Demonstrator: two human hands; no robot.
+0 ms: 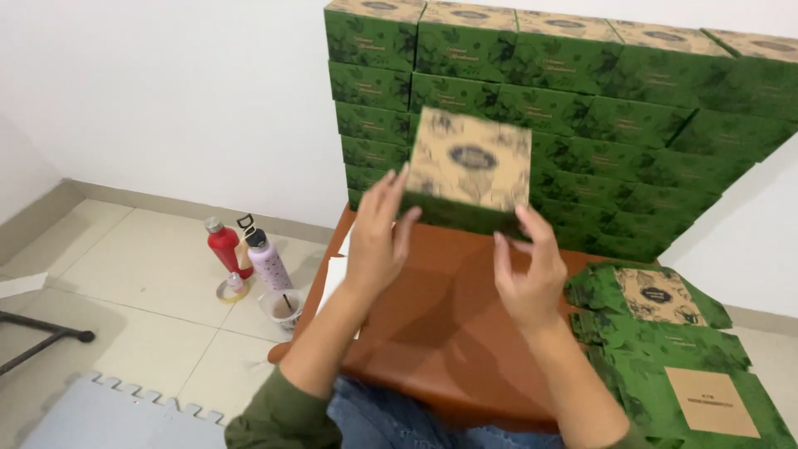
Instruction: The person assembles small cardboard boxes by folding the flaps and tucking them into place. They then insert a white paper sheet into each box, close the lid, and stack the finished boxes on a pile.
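A square box with a tan printed lid and green sides is held up above the brown table. My left hand grips its left lower edge. My right hand holds its right lower corner from below. Behind the box stands a tall stack of matching green boxes against the wall.
Flat unfolded green box blanks lie piled at the table's right. On the tiled floor to the left stand a red bottle, a lilac bottle and a cup. A grey foam mat lies at the lower left.
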